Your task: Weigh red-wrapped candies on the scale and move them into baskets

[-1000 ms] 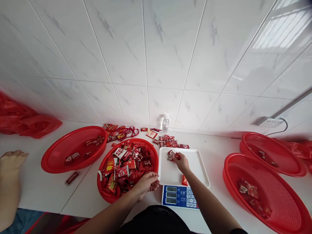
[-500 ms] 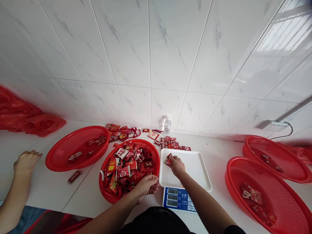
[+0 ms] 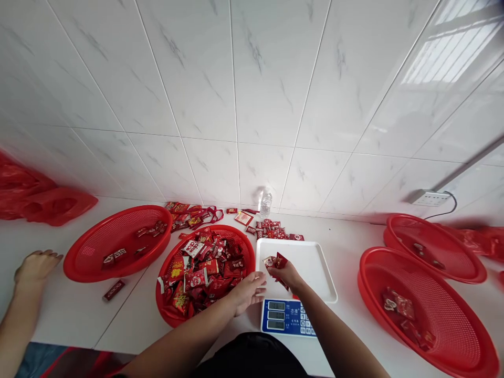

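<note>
Over the white tray [image 3: 315, 262] of a blue digital scale [image 3: 289, 317], my right hand [image 3: 289, 274] grips small red candy packets [image 3: 280, 260]. How many packets it holds is partly hidden by the fingers. My left hand [image 3: 249, 292] is open with fingers stretched toward the right hand, between the tray's left edge and a round red basket [image 3: 165, 307]. Nothing shows in the left hand. Heaped in that basket are many red wrapped candies [image 3: 212, 268], some with gold or white print.
Another red basket [image 3: 73, 265] with a few packets stands left, a single packet [image 3: 114, 290] in front of it. Loose candies [image 3: 271, 229] and a clear bottle [image 3: 265, 203] sit by the wall. Two red baskets [image 3: 364, 273] stand right. A co-worker's hand [image 3: 37, 268] rests far left.
My right hand has drawn slightly back toward me with packets in its fingers. My left hand has moved right, nearer to it, and its fingers have spread. The view has shifted slightly.
</note>
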The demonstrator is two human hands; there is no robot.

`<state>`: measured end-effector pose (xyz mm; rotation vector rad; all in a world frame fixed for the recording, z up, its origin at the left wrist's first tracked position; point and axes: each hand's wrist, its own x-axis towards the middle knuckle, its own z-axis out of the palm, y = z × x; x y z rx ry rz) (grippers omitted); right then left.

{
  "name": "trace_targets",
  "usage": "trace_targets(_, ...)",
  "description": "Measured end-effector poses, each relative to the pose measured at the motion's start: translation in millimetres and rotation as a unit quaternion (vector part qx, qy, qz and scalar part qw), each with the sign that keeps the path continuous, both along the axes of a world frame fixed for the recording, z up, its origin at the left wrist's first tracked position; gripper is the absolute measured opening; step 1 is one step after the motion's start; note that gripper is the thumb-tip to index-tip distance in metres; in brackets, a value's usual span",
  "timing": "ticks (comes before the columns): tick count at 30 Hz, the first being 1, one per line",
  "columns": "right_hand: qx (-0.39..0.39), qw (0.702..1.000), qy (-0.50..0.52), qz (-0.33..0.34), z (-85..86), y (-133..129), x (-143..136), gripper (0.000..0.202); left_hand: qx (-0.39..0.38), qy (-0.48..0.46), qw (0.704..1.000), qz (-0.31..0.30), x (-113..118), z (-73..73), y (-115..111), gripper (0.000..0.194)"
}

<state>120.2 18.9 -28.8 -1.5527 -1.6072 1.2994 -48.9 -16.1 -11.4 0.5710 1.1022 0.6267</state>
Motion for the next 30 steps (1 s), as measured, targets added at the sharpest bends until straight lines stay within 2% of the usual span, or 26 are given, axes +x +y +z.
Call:
trace_targets(3,-0.02,0.993,0.104,0.051,19.2,-13.9,-6.6,0.043,-0.029,-0.081,0.996,0.015,14.3,6.3,12.6,0.044)
trace_targets(7,-0.026,0.97,0.241,0.01,38.6,-24.6,-8.5,0.042,-0.071,-0.159,0.985,0.002,21.5,8.4,24.6,0.04)
trace_targets(9,-0.007,0.977,0.21,-0.027,43.2,-25.2,-5.9,0.04,-0.083,-0.182,0.98,0.012,21.5,7.0,27.1,0.041)
trace_targets(12,0.046,0.996,0.053,-0.051,44.7,-25.3,-3.3,0.042,-0.103,-0.204,0.973,0.021,21.7,6.1,27.9,0.046)
trace_targets(15,0.082,0.992,-0.099,-0.002,45.4,-29.1,-5.5,0.049,-0.127,-0.213,0.969,0.014,21.9,8.7,27.9,0.054)
trace_targets(17,0.093,0.985,-0.143,0.038,47.6,-33.2,-7.7,0.053,-0.139,-0.236,0.962,0.01,19.7,11.4,28.2,0.055)
trace_targets(21,0.11,0.987,-0.096,0.063,57.8,-38.7,-5.5,0.057,-0.128,-0.289,0.949,-0.006,8.8,13.7,28.0,0.052)
trace_targets(24,0.096,0.994,-0.029,0.051,70.2,-38.4,1.0,0.05,-0.105,-0.294,0.95,0.011,0.8,12.2,26.8,0.052)
trace_targets(27,0.081,0.996,0.023,0.006,84.2,-36.7,2.9,0.037,-0.104,-0.302,0.947,0.045,-1.7,10.5,25.3,0.049)
trace_targets(30,0.133,0.988,0.041,-0.062,90.8,-37.4,-6.5,0.029,-0.125,-0.31,0.941,0.054,3.0,12.7,22.5,0.046)
